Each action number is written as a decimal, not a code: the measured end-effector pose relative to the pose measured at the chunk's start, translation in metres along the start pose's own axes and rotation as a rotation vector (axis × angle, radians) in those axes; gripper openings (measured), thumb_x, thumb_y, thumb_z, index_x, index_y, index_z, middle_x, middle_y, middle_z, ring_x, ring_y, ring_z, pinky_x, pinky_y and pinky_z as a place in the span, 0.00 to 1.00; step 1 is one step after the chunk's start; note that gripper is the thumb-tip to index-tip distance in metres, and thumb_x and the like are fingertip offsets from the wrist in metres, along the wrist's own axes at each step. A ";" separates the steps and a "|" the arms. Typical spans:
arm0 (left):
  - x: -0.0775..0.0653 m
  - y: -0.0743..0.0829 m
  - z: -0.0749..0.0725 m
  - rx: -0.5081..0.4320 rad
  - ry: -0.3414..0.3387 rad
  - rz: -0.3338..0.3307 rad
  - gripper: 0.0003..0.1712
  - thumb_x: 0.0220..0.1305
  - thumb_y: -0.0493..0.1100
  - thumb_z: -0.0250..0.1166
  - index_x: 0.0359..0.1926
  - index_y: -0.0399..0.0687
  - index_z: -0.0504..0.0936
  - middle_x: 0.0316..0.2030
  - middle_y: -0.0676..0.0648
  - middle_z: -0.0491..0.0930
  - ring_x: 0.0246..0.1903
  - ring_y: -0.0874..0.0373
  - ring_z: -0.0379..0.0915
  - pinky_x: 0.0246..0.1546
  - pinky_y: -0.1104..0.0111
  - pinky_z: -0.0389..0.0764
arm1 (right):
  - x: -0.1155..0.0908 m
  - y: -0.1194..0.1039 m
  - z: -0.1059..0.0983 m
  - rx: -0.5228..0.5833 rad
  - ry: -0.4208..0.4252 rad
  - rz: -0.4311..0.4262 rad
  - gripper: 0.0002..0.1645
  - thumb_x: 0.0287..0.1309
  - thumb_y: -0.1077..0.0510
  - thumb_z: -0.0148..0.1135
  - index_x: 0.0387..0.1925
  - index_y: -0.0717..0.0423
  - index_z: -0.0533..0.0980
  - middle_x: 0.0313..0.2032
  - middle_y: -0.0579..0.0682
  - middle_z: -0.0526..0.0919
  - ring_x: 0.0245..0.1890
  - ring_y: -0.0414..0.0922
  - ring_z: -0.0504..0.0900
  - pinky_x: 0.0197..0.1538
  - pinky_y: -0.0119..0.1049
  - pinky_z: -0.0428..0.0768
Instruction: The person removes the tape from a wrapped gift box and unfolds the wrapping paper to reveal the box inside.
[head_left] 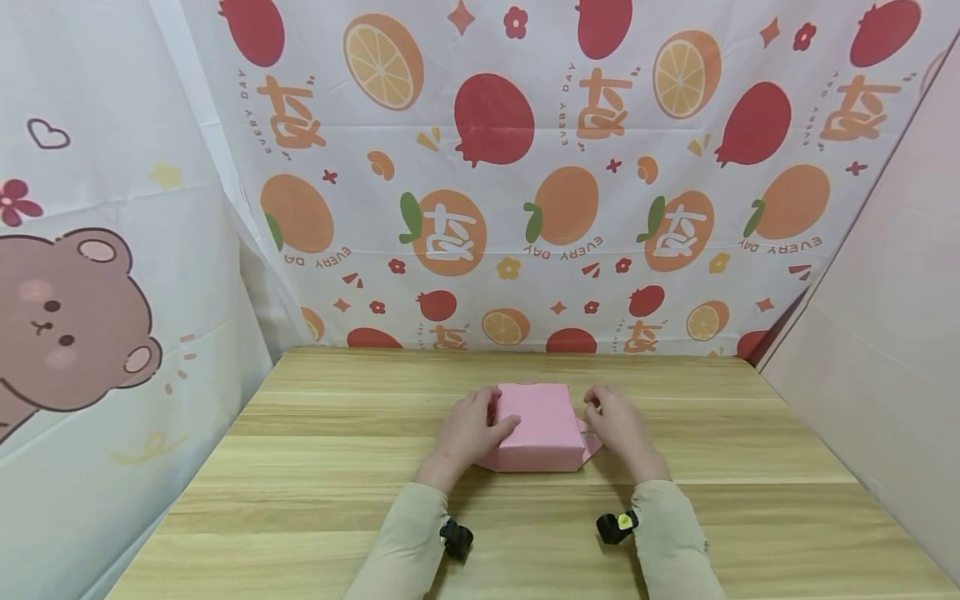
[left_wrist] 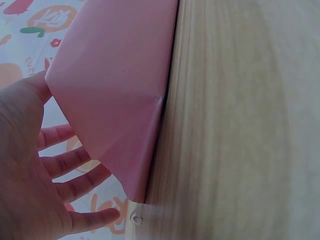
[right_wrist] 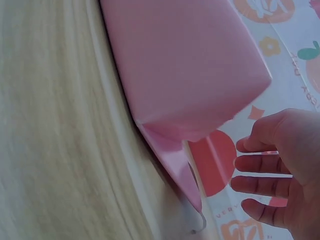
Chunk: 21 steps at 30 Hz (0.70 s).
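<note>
A box wrapped in pink paper (head_left: 534, 421) lies on the table between both hands. At its left end my left hand (head_left: 467, 431) has its thumb against the top edge, while the other fingers spread beside the folded paper flap (left_wrist: 127, 160). Off the right end my right hand (head_left: 621, 427) hovers with fingers loosely bent. The right wrist view shows that hand (right_wrist: 300, 155) apart from the box, nothing visible between its fingers. A pink flap (right_wrist: 175, 160) sticks out low at this end, a clear curled strip (right_wrist: 202, 223) at its tip.
The wood-grain table (head_left: 315, 492) extends around the box. Behind it hangs a fruit-print cloth (head_left: 510, 192); a bear-print cloth (head_left: 90, 317) hangs on the left and a pale wall (head_left: 892, 333) stands at right. Small black cameras (head_left: 456, 540) sit on both wrists.
</note>
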<state>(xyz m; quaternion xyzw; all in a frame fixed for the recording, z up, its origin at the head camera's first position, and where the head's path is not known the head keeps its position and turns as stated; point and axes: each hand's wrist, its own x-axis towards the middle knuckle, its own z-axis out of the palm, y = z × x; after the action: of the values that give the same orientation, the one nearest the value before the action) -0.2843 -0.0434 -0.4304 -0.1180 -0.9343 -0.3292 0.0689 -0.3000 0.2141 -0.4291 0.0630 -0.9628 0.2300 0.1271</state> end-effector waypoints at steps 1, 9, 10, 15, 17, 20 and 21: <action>0.000 0.000 0.000 0.000 0.000 0.000 0.37 0.60 0.65 0.63 0.63 0.49 0.72 0.53 0.44 0.78 0.51 0.51 0.74 0.54 0.54 0.77 | 0.000 -0.001 0.001 0.006 -0.005 -0.003 0.09 0.61 0.59 0.56 0.41 0.57 0.79 0.40 0.52 0.80 0.39 0.47 0.78 0.45 0.46 0.79; 0.002 -0.002 0.002 -0.021 -0.014 -0.010 0.40 0.60 0.65 0.63 0.66 0.49 0.69 0.59 0.43 0.76 0.59 0.48 0.73 0.60 0.53 0.74 | 0.002 -0.008 0.009 0.052 -0.008 -0.004 0.13 0.66 0.53 0.56 0.44 0.56 0.80 0.39 0.51 0.83 0.39 0.46 0.80 0.46 0.45 0.80; 0.002 -0.002 0.001 -0.031 -0.019 -0.014 0.40 0.60 0.65 0.63 0.66 0.48 0.69 0.60 0.43 0.75 0.60 0.48 0.72 0.61 0.53 0.74 | 0.003 -0.009 0.010 0.065 -0.015 0.005 0.15 0.68 0.50 0.55 0.45 0.55 0.80 0.40 0.51 0.83 0.40 0.46 0.80 0.47 0.45 0.80; 0.001 -0.001 -0.001 -0.081 -0.051 -0.039 0.43 0.62 0.65 0.62 0.70 0.46 0.65 0.66 0.42 0.70 0.67 0.47 0.66 0.67 0.53 0.68 | 0.003 -0.016 0.013 0.138 -0.040 0.026 0.23 0.70 0.44 0.51 0.49 0.56 0.80 0.43 0.53 0.84 0.44 0.48 0.80 0.52 0.48 0.79; 0.000 0.000 -0.001 -0.094 -0.063 -0.041 0.44 0.63 0.63 0.61 0.71 0.44 0.63 0.68 0.41 0.68 0.68 0.46 0.63 0.68 0.52 0.66 | 0.003 -0.018 0.015 0.157 -0.043 0.022 0.23 0.69 0.44 0.52 0.49 0.58 0.80 0.43 0.53 0.84 0.44 0.48 0.80 0.51 0.48 0.79; 0.001 0.000 -0.001 -0.100 -0.074 -0.030 0.43 0.67 0.61 0.59 0.73 0.42 0.60 0.68 0.38 0.67 0.69 0.45 0.62 0.69 0.52 0.65 | 0.003 -0.020 0.017 0.178 -0.050 0.016 0.23 0.68 0.45 0.54 0.51 0.58 0.79 0.41 0.53 0.83 0.41 0.46 0.79 0.49 0.46 0.79; 0.001 0.000 0.000 -0.102 -0.075 -0.019 0.42 0.68 0.60 0.58 0.73 0.40 0.59 0.68 0.37 0.67 0.69 0.44 0.63 0.68 0.52 0.65 | 0.004 -0.021 0.018 0.192 -0.055 0.017 0.23 0.68 0.45 0.55 0.52 0.58 0.78 0.41 0.52 0.83 0.41 0.46 0.78 0.49 0.46 0.78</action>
<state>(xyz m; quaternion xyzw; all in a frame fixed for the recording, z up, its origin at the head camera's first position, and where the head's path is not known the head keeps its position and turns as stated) -0.2848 -0.0435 -0.4299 -0.1245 -0.9194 -0.3723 0.0247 -0.3036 0.1872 -0.4347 0.0733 -0.9400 0.3203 0.0920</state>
